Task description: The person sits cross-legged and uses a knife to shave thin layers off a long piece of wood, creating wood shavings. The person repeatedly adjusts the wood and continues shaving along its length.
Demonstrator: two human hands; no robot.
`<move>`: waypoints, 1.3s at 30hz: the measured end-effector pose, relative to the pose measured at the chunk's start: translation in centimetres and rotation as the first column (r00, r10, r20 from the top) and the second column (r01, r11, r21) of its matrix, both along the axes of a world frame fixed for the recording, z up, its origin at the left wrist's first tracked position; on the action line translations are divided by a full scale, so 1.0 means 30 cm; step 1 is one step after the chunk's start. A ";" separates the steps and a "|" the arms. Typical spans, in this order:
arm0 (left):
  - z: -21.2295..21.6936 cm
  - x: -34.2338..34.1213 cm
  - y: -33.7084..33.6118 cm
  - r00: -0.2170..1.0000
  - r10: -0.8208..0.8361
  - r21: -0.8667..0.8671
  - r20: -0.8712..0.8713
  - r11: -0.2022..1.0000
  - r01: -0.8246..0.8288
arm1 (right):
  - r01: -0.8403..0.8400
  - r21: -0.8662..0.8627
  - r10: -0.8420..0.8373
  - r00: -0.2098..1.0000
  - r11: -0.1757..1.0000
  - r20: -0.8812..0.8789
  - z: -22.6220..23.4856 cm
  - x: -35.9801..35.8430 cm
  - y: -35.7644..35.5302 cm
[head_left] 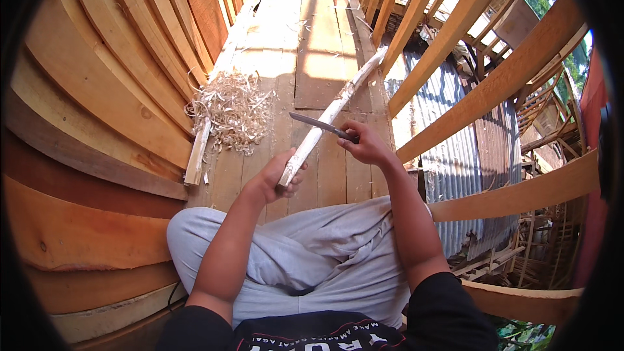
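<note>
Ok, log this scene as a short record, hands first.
Left hand: grips near end of stick
Right hand: holds knife by its handle
Knife: blade crosses stick, tip leftward; contact unclear
Stick: pale, slants away to the right
Shavings: curly heap on floor, left of stick
Strip: extends from shavings' near side
Left side: wooden boards
Right side: wooden slats, corrugated metal beyond

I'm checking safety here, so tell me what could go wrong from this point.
The knife in the right hand crosses the stick just beyond the left hand; a slip toward the body might cut that hand. Only the left hand grips the stick, so it could twist under the blade.
</note>
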State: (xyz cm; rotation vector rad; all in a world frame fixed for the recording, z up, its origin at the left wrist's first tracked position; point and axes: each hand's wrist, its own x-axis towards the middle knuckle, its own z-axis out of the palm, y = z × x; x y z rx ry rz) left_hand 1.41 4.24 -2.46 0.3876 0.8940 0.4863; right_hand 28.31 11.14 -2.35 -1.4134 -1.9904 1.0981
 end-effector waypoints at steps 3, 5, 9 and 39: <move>0.006 0.018 0.004 0.999 0.024 -0.007 -0.023 1.000 -0.024 | -0.008 -0.062 0.008 1.000 0.998 0.010 0.003 -0.040 -0.008; 0.031 0.048 0.000 0.986 0.091 -0.034 -0.140 0.995 -0.097 | 0.009 -0.005 -0.008 0.989 1.000 0.148 0.022 -0.065 -0.016; 0.016 0.005 0.021 0.995 0.041 -0.123 0.094 0.992 -0.030 | 0.156 -0.063 -0.122 0.918 0.986 0.377 0.070 -0.144 -0.046; 0.016 0.004 -0.039 0.993 0.082 -0.154 0.085 0.986 -0.068 | 0.231 0.490 -0.430 0.835 0.840 0.343 -0.069 -0.206 0.011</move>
